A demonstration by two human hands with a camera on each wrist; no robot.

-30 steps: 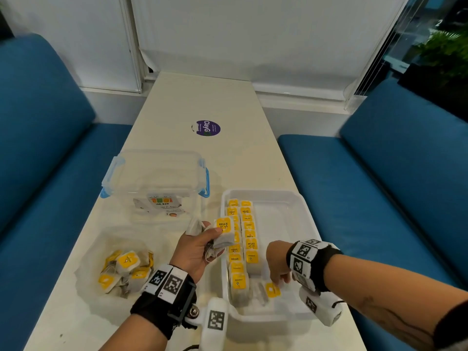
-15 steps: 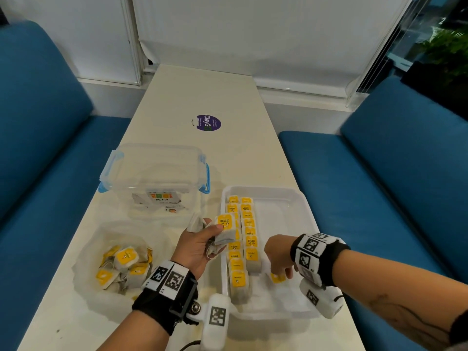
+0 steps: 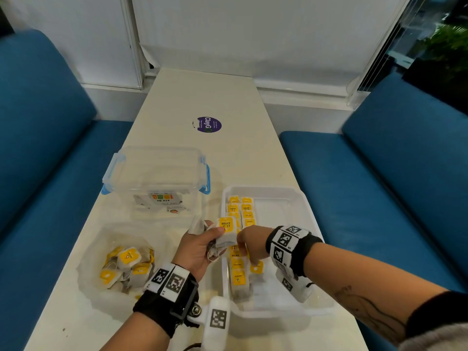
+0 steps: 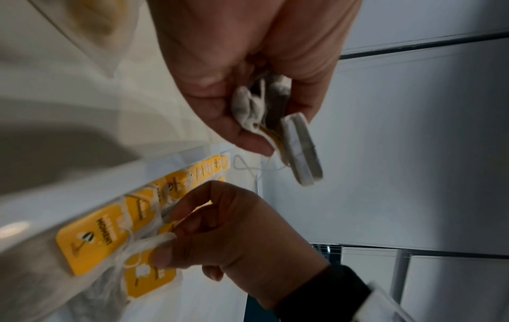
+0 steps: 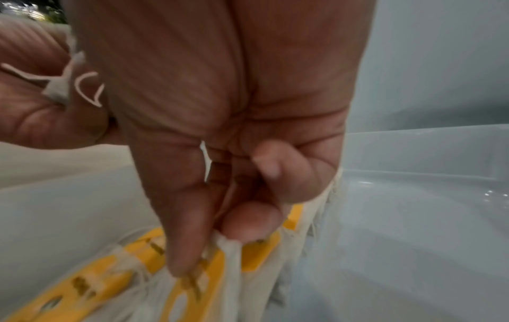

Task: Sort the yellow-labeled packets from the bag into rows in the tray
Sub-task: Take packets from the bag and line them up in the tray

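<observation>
Two rows of yellow-labelled paper packets [image 3: 240, 239] already lined up along left side of shallow white plastic tray [image 3: 291, 198], second row shorter. Clear plastic bag [image 3: 121, 264] left of tray still holds heap, so plenty left. Left hand [image 3: 200, 247] grips small bunch above tray's left rim. Right hand [image 3: 253, 247] inside tray, fingertips pinching packet at second row's near end.

A: Head view: from above, facing forward and down the long white table [image 3: 192, 102].
B: Wrist views: very close, beside the fingers [image 5: 248, 222]. All three share the white plastic tray [image 3: 298, 198].
</observation>
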